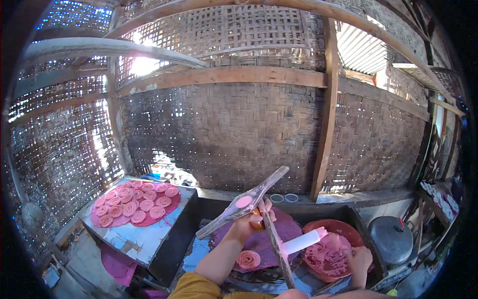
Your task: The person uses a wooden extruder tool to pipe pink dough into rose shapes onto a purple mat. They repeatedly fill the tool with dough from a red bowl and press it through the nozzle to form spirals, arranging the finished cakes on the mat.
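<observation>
My left hand (259, 215) is closed round a wooden press made of two rough bars (271, 234). One bar has a pink round patch on it. From the other, a white tube (301, 242) sticks out to the right, with pink dough at its end. Something orange-brown shows beneath my fingers. To the right, my right hand (359, 260) reaches into a red-orange basin (343, 226), its fingers curled into pink dough (326, 253). Below the press, one pink dough spiral (248, 259) sits on a round purple mat (231, 247).
On the left, a worn pale-topped table (142, 241) carries many pink spirals (138, 217) on pink-purple mats. A lidded metal pot (391, 241) stands right of the basin. Two small rings (291, 198) lie by the woven bamboo wall (249, 134). Dark box sides surround the work area.
</observation>
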Tool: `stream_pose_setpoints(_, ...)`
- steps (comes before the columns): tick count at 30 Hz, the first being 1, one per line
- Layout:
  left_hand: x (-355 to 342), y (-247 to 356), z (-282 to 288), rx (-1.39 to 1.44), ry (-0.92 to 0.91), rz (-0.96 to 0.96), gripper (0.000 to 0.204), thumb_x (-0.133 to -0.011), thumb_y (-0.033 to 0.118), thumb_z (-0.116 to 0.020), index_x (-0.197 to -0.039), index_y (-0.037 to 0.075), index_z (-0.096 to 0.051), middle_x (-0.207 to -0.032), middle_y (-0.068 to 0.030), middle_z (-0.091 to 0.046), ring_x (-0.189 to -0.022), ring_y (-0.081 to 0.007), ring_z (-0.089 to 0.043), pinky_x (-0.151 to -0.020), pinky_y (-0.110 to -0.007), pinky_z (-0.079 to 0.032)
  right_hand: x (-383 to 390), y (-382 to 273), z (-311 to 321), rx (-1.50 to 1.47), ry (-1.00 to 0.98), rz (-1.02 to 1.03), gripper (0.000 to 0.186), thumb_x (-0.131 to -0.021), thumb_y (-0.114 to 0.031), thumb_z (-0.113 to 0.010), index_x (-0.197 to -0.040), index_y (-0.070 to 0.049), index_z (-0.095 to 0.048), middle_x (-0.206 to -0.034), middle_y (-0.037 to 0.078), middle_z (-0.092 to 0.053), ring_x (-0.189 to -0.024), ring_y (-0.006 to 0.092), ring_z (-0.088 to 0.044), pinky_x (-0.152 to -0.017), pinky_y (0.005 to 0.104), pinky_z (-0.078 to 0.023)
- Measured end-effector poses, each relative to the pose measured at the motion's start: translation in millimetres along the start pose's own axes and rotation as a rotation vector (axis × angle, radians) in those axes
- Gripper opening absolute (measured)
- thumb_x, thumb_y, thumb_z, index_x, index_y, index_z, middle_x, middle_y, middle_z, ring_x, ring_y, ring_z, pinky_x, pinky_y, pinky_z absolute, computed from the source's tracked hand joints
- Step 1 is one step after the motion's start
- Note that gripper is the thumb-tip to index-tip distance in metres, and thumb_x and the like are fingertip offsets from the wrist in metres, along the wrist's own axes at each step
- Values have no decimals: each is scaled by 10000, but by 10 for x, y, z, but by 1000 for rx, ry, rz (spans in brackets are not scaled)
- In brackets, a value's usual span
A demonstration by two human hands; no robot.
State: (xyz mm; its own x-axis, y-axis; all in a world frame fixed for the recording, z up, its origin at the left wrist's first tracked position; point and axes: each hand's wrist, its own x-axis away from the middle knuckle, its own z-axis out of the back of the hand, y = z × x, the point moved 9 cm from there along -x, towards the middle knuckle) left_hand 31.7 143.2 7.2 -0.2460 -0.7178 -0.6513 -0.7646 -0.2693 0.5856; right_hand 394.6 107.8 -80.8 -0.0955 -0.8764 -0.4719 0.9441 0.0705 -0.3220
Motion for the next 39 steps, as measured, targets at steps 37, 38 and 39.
stream_pose_setpoints(37, 658, 226, 107, -1448, 118, 150, 306, -722, 388, -609, -895, 136, -595, -862, -90, -605, -855, -278, -581, -802, -437, -458, -46, -2182, 117, -1304, -358, 402, 1104, -671, -371, -740, -1400, -67, 31, -1157, 159, -425, -880, 175, -529, -607, 298, -475)
stream_pose_setpoints(38, 660, 138, -155, -1912, -230, -37, 367, -670, 394, -660, -925, 138, -600, -883, -100, -605, -880, -298, -580, -817, -450, -450, -35, -2223, 194, -1166, -260, 538, 1104, -662, -368, -749, -1404, -78, 15, -1153, 156, -429, -938, 178, -518, -632, 319, -481)
stream_pose_setpoints(39, 636, 184, -195, -1847, -185, -59, 376, -595, 358, -703, -875, 128, -605, -858, -97, -608, -851, -300, -582, -765, -409, -464, 38, -2262, 296, -1007, -169, 701, 1090, -625, -357, -778, -1403, -84, -65, -1163, 198, -411, -997, 274, -509, -683, 399, -486)
